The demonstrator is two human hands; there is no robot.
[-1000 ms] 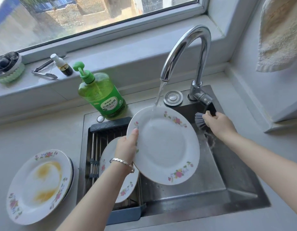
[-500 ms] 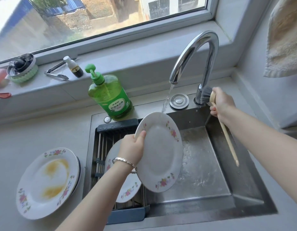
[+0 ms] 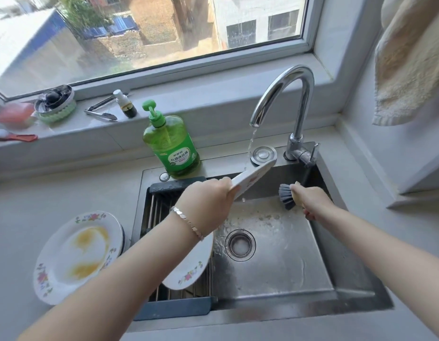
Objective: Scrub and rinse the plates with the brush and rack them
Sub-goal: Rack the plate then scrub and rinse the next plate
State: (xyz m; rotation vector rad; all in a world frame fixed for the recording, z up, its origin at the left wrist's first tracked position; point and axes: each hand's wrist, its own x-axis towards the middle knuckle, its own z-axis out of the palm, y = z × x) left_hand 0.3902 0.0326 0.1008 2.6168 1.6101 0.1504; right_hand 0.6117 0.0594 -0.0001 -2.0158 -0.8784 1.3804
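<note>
The left hand (image 3: 208, 203) holds a plate (image 3: 253, 177) up over the back of the sink (image 3: 287, 267), right under the tap (image 3: 287, 94). The plate is tipped so far that it shows almost edge-on. Water (image 3: 250, 143) runs onto its top edge and drips off the low side. The left grip is closed on the rim nearest the person. How the fingers lie under the plate is hidden.

The right hand (image 3: 312, 200) has its grip wrapped round the brush (image 3: 286, 196), over the back right of the sink. The dark bristles point at the plate but do not touch it.

I think the plate is hard and stiff, and a bit heavy for one hand. It is wet, so it will be slippery. It could chip or break if it fell into the steel sink. The rim is the best place to hold it, with the thumb on one face and the fingers on the other. The brush looks light, with soft bristles that bend.

The rack (image 3: 164, 311) lies across the left side of the sink, with a clean plate (image 3: 191, 269) on it. A dirty plate (image 3: 78, 254) with yellow smears waits on the counter (image 3: 41, 193), left of the sink.
</note>
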